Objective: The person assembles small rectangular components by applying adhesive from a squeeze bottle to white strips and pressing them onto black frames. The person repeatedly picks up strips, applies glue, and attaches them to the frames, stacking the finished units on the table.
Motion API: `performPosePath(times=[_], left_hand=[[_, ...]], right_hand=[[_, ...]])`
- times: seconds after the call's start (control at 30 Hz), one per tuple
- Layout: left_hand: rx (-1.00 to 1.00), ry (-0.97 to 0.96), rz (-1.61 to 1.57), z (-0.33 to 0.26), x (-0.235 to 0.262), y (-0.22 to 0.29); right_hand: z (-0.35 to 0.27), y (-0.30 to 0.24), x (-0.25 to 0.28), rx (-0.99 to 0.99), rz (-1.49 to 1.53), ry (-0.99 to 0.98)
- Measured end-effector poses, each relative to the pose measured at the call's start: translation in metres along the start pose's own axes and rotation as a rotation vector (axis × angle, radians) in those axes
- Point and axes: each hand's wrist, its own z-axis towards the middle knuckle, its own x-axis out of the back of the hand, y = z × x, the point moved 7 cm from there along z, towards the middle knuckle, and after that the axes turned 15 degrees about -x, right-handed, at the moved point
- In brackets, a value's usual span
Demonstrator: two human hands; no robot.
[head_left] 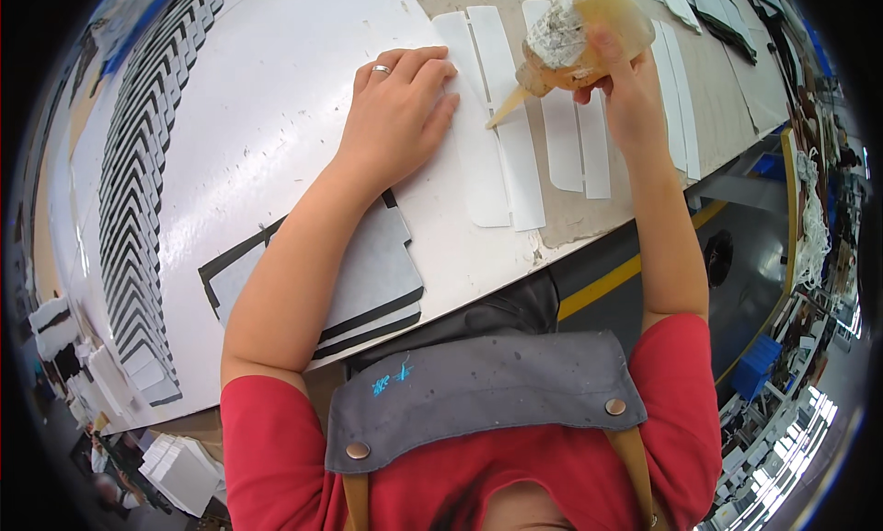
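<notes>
My right hand (635, 103) grips a squeeze bottle (635, 16) of yellowish, see-through plastic, tipped down to the left. A white, crusted patch covers part of its side. Its long tapered nozzle points at the gap between two white strips (485, 163), with the tip at or just above them. My left hand (400, 108) rests on the table with slightly bent fingers, the fingertips beside the left strip's edge; it holds nothing. A ring is on one finger. To the right, under the bottle, lies a second pair of white strips (566, 149).
Grey panels with black edging (368, 264) lie under my left forearm, near the front edge of the white table (267, 117). A long fanned row of similar pieces (138, 190) runs along the left. More white strips (681, 98) and black pieces (727, 34) lie at the right.
</notes>
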Motion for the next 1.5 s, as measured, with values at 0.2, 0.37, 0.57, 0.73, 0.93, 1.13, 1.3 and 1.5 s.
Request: performPosePath(times=[0.2,0.37,0.57,0.73,0.93,1.13,1.3,1.5], left_hand=[[0.002,-0.01,0.001,0.001,0.0,0.001],[0.008,-0.002,0.009,0.0,0.0,0.0],[0.012,0.005,-0.004,0.001,0.001,0.0],[0.028,-0.016,-0.023,0.0,0.003,0.0],[0.031,-0.012,-0.044,0.001,0.003,0.0],[0.022,-0.01,-0.034,-0.001,0.002,0.0],[0.022,-0.015,-0.022,0.001,0.002,0.0],[0.018,-0.026,0.011,0.001,0.002,0.002]], right_hand=[[-0.04,0.004,0.002,-0.054,0.059,-0.023],[-0.066,0.017,0.003,-0.111,0.1,-0.047],[-0.033,0.006,0.014,-0.117,0.446,-0.125],[0.034,-0.025,0.003,0.009,0.141,0.141],[0.078,-0.023,-0.007,0.181,0.078,0.094],[0.082,-0.016,-0.006,0.149,0.053,0.109],[0.053,-0.008,0.003,0.087,0.064,0.082],[0.006,0.016,0.019,-0.028,-0.027,-0.011]])
